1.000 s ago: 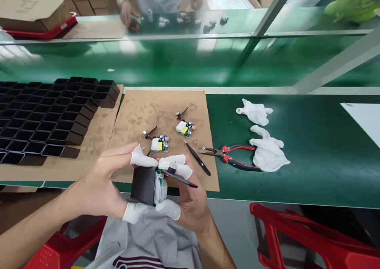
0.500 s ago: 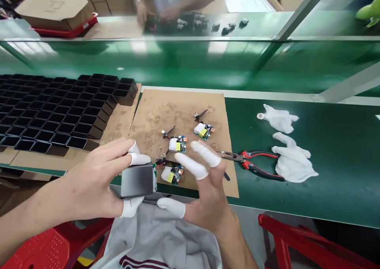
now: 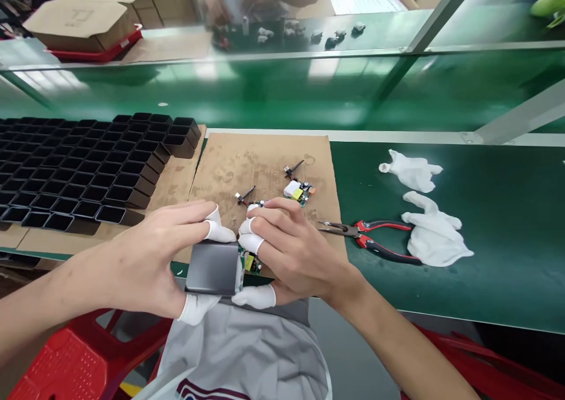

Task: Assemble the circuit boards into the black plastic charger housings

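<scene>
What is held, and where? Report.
The left grip holds a dark grey rectangular casing by its near and far sides; whether the right grip holds anything is unclear.

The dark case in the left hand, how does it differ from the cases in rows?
The held case lies on its side, opening toward the right hand; the row cases stand open upward. Pale contents show at the held case's opening; none show above the row cases' rims. Both are dark boxes.

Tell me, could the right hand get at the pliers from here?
Probably yes: the pliers lie close to the right hand, with nothing visible between them. Its fingers would first have to leave the case, which the left hand holds.
</scene>
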The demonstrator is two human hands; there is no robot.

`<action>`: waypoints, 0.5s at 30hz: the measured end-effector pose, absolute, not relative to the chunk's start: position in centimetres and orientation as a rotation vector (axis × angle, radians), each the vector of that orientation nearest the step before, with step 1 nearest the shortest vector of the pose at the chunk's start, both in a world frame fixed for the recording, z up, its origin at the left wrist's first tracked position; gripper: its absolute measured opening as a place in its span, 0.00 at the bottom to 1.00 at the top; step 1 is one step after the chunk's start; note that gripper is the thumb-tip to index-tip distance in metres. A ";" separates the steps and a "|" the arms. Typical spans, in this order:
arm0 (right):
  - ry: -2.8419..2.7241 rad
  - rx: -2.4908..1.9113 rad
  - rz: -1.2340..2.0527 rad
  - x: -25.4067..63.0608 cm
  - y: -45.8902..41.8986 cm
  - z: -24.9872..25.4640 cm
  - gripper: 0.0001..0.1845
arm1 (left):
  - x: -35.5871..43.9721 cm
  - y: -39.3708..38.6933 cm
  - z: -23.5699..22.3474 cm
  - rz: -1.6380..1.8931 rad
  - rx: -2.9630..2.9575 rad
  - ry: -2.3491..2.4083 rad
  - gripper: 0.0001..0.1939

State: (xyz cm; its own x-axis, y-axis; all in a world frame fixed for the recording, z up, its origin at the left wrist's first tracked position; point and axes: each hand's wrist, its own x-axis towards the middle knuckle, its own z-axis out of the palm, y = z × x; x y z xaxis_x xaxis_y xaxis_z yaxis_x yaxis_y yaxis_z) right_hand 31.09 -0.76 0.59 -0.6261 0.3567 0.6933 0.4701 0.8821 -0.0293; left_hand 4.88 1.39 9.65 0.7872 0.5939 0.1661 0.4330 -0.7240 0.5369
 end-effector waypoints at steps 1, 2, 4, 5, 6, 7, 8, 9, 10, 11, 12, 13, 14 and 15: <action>-2.275 -0.572 -0.161 31.2 -0.6 0.4 0.19 | 5.1 1.5 9.6 0.456 2.489 0.730 0.14; -2.242 -0.560 -0.132 31.4 -0.4 0.3 0.20 | 5.3 1.5 9.6 0.460 2.483 0.696 0.15; -2.188 -0.561 -0.104 31.7 -0.3 0.0 0.22 | 5.6 1.7 9.5 0.476 2.466 0.669 0.17; -2.175 -0.569 -0.098 31.8 -0.3 -0.2 0.21 | 5.6 1.8 9.4 0.482 2.455 0.669 0.19; -2.168 -0.578 -0.093 31.9 -0.4 -0.3 0.20 | 5.7 1.9 9.4 0.479 2.443 0.668 0.20; -2.158 -0.589 -0.088 32.1 -0.5 -0.5 0.19 | 5.8 2.0 9.4 0.481 2.431 0.668 0.20; -2.150 -0.598 -0.083 32.2 -0.5 -0.6 0.18 | 5.8 2.1 9.5 0.484 2.418 0.664 0.21; -2.141 -0.606 -0.077 32.4 -0.6 -0.7 0.17 | 5.8 2.2 9.5 0.483 2.409 0.663 0.21; -2.127 -0.613 -0.067 32.5 -0.7 -0.7 0.16 | 5.8 2.4 9.6 0.477 2.406 0.664 0.21; -2.107 -0.620 -0.055 32.6 -0.7 -0.8 0.16 | 5.7 2.5 9.6 0.472 2.407 0.668 0.22; -2.089 -0.626 -0.039 32.6 -0.7 -0.7 0.17 | 5.6 2.6 9.6 0.463 2.409 0.677 0.23; -2.082 -0.635 -0.016 32.7 -0.6 -0.6 0.18 | 5.5 2.7 9.5 0.458 2.411 0.686 0.25; -2.082 -0.649 0.010 32.8 -0.6 -0.4 0.19 | 5.3 2.8 9.3 0.461 2.409 0.696 0.26; -2.089 -0.672 0.035 32.9 -0.5 -0.2 0.20 | 5.2 2.8 9.0 0.479 2.400 0.704 0.27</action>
State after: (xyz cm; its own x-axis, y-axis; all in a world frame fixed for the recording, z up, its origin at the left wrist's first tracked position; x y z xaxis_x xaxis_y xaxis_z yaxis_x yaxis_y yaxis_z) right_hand 32.86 -0.53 -0.16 -0.4358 0.4746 0.7647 0.4486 0.8511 -0.2726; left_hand 5.15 2.77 8.97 0.7956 0.5819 0.1689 0.3713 -0.6885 0.6230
